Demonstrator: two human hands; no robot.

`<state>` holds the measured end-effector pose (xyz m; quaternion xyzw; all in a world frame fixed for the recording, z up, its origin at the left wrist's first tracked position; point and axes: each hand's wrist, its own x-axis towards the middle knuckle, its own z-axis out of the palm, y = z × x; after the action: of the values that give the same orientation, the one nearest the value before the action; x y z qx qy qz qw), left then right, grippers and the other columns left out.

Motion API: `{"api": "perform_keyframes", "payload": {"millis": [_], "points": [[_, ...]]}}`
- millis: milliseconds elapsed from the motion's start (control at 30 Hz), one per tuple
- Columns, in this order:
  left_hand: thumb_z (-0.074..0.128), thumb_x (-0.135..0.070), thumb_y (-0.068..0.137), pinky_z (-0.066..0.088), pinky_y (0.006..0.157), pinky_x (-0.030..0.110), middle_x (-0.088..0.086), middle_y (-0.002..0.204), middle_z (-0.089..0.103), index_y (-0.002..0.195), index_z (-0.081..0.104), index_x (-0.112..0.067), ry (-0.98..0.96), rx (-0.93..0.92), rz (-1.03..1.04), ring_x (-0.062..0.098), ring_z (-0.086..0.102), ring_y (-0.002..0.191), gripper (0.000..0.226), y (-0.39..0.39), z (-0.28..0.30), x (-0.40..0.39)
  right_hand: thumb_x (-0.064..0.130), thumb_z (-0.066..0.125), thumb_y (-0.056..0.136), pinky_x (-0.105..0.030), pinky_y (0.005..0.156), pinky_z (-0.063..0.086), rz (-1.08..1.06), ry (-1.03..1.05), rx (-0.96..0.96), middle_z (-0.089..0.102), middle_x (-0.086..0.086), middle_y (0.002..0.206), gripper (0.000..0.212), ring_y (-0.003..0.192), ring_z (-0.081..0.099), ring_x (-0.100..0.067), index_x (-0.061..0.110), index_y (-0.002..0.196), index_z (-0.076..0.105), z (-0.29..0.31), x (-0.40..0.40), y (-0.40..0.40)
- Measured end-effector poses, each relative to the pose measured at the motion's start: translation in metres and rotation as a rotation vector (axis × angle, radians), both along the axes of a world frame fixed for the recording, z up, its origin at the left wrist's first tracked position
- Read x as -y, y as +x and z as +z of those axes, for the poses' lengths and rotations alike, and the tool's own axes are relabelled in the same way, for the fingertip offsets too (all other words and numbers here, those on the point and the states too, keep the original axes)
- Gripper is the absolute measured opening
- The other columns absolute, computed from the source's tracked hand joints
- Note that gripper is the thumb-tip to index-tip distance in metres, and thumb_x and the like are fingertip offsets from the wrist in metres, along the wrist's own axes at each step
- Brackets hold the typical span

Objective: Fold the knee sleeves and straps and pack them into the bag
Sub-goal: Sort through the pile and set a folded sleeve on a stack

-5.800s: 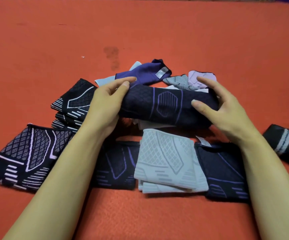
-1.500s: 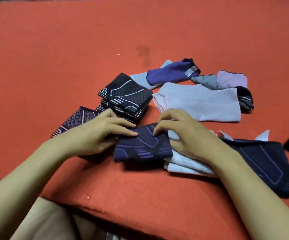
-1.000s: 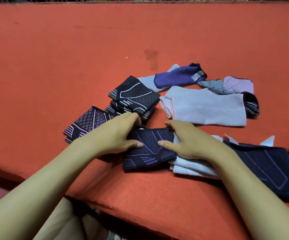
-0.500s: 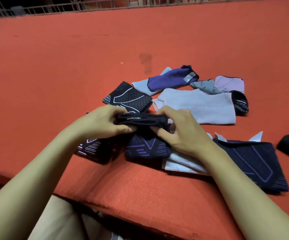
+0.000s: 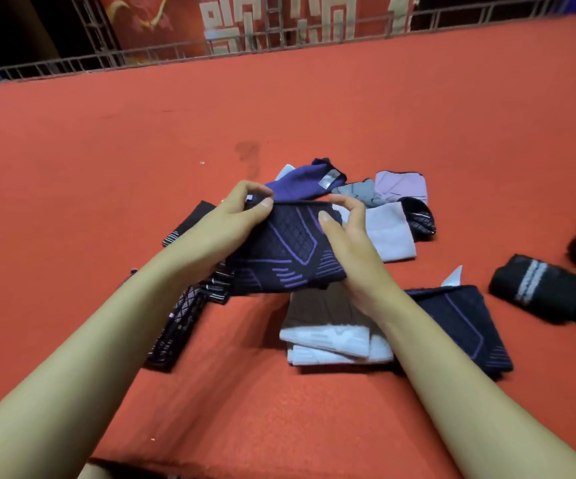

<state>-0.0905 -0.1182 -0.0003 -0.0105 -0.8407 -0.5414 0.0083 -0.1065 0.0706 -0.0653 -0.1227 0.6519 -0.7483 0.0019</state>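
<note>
Nearest me, both forearms come up from the bottom corners of the frame, and the red tabletop ends in a dark edge along the bottom, where I can make out nothing below it. At lower centre a folded pale grey sleeve stack lies flat, its far half in shadow under my right wrist. Right of it, a folded navy sleeve with purple lines lies flat, its left edge hidden by my right forearm; a small white tag sticks up at its far corner. Left of centre, a stack of black patterned sleeves is mostly covered by my left forearm, so I cannot count them.

At centre frame I hold the navy-and-purple knee sleeve lifted above these stacks. Its long axis runs left to right across the frame, patterned face toward me, top edge level. My left hand has a closed grip, thumb and forefinger pinching the upper left corner. My right hand grips the right edge, thumb on the front face, fingers curled behind and out of sight.

Beyond it lie a pale lilac sleeve, partly hidden by my right hand, then a purple sleeve, a grey piece and a lilac piece. At far right a dark rolled strap is blurred, and another dark shape is cut off by the frame edge. A metal railing crosses the top
</note>
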Motion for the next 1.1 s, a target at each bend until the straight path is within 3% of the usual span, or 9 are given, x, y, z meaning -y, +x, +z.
{"api": "perform_keyframes", "payload": {"millis": [100, 233, 333, 433, 600, 733, 833, 967, 1100], "points": [[0.055, -0.021, 0.106, 0.052, 0.065, 0.027, 0.006, 0.104, 0.066, 0.115, 0.067, -0.028, 0.359, 0.149, -0.049, 0.014, 0.065, 0.082, 0.017, -0.002, 0.005, -0.014, 0.028, 0.055, 0.107, -0.039, 0.076, 0.055, 0.045, -0.232, 0.130, 0.072, -0.003, 0.104, 0.026, 0.084, 0.071, -0.017, 0.026, 0.132, 0.050, 0.012, -0.020, -0.007], [0.059, -0.025, 0.104, 0.059, 0.064, 0.029, 0.000, 0.110, 0.071, 0.116, 0.067, -0.028, 0.474, 0.242, -0.124, 0.013, 0.072, 0.086, 0.015, -0.003, 0.002, -0.046, 0.019, 0.056, 0.106, -0.034, 0.081, 0.055, 0.082, -0.256, 0.201, 0.071, -0.007, 0.113, 0.021, 0.089, 0.072, -0.016, 0.016, 0.126, 0.060, 0.020, -0.068, -0.016], [0.051, -0.021, 0.109, 0.061, 0.055, 0.035, 0.003, 0.109, 0.066, 0.117, 0.061, -0.027, 0.371, 0.309, -0.169, 0.014, 0.071, 0.076, 0.014, -0.004, -0.008, -0.082, 0.012, 0.048, 0.107, -0.029, 0.086, 0.056, 0.165, -0.152, 0.176, 0.073, -0.009, 0.116, 0.027, 0.099, 0.071, -0.018, 0.007, 0.130, 0.061, 0.016, -0.115, -0.012], [0.044, -0.019, 0.112, 0.060, 0.050, 0.039, 0.003, 0.097, 0.061, 0.120, 0.054, -0.023, 0.239, 0.344, -0.231, 0.012, 0.066, 0.063, 0.014, -0.004, -0.020, -0.116, 0.009, 0.044, 0.106, -0.036, 0.096, 0.052, 0.164, 0.067, 0.164, 0.072, -0.010, 0.121, 0.031, 0.107, 0.069, -0.020, 0.009, 0.130, 0.064, 0.006, -0.157, -0.009], [0.046, -0.025, 0.111, 0.054, 0.046, 0.030, 0.007, 0.101, 0.065, 0.120, 0.054, -0.020, -0.043, 0.310, -0.333, 0.013, 0.063, 0.061, 0.013, -0.003, -0.042, -0.150, 0.007, 0.052, 0.103, -0.026, 0.080, 0.052, 0.085, 0.430, 0.050, 0.075, 0.006, 0.097, 0.024, 0.090, 0.068, -0.008, 0.020, 0.106, 0.073, -0.014, -0.198, 0.004], [0.053, -0.039, 0.104, 0.053, 0.093, 0.043, 0.008, 0.131, 0.052, 0.130, 0.046, -0.023, -0.701, -0.069, -0.305, 0.025, 0.062, 0.100, 0.031, -0.011, -0.063, -0.150, 0.038, 0.062, 0.095, -0.029, 0.083, 0.047, 0.010, 0.882, -0.148, 0.070, 0.015, 0.090, 0.009, 0.087, 0.064, -0.002, 0.037, 0.087, 0.067, -0.031, -0.205, -0.002], [0.063, -0.058, 0.094, 0.041, 0.108, 0.041, 0.001, 0.135, 0.033, 0.142, 0.038, -0.029, -0.725, -0.278, -0.386, 0.025, 0.042, 0.126, 0.062, 0.010, -0.059, -0.146, 0.044, 0.062, 0.092, -0.020, 0.081, 0.038, -0.049, 0.979, -0.206, 0.058, 0.009, 0.095, 0.010, 0.091, 0.057, -0.001, 0.041, 0.083, 0.065, -0.043, -0.207, -0.006], [0.072, -0.076, 0.074, 0.041, 0.111, 0.039, -0.002, 0.144, 0.023, 0.151, 0.024, -0.038, -0.866, -0.267, -0.623, 0.025, 0.041, 0.129, 0.099, 0.039, -0.065, -0.149, 0.024, 0.065, 0.095, -0.022, 0.076, 0.033, -0.222, 0.954, -0.335, 0.054, 0.008, 0.086, 0.014, 0.083, 0.054, -0.011, 0.029, 0.082, 0.063, -0.045, -0.204, -0.009], [0.071, -0.052, 0.084, 0.053, 0.094, 0.042, -0.001, 0.139, 0.032, 0.146, 0.035, -0.032, -0.759, -0.294, -0.484, 0.029, 0.064, 0.108, 0.074, 0.027, -0.068, -0.147, 0.023, 0.055, 0.099, -0.029, 0.067, 0.032, -0.272, 0.932, -0.236, 0.059, 0.009, 0.077, 0.018, 0.076, 0.054, -0.018, 0.025, 0.081, 0.057, -0.046, -0.201, -0.008]]}}
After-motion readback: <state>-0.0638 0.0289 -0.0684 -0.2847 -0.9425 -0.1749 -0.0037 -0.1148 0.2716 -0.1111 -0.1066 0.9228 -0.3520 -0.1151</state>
